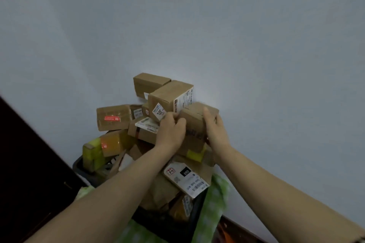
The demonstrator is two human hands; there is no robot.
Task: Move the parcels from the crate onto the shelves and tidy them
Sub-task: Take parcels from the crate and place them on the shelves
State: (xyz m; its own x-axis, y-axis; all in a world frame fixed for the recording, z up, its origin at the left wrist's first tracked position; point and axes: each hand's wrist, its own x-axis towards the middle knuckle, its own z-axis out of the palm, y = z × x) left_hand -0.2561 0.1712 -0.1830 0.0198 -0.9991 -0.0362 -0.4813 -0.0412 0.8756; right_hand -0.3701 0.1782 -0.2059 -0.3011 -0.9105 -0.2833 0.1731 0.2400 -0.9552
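A dark plastic crate (79,165) stands against a pale wall, heaped with several brown cardboard parcels. At the top of the heap, both hands clasp one brown parcel (194,124): my left hand (170,131) grips its left side and my right hand (214,126) its right side. Right behind it is a labelled parcel (167,96), with another brown box (148,83) further back. A parcel with a red sticker (113,117) lies to the left. A flat parcel with a large white label (187,178) lies under my forearms. No shelf is in view.
A parcel wrapped in yellow tape (98,150) hangs over the crate's left rim. Green checked cloth (211,209) lies below and beside the crate. A dark wooden surface (29,173) fills the lower left. The pale wall (197,25) takes up the upper view.
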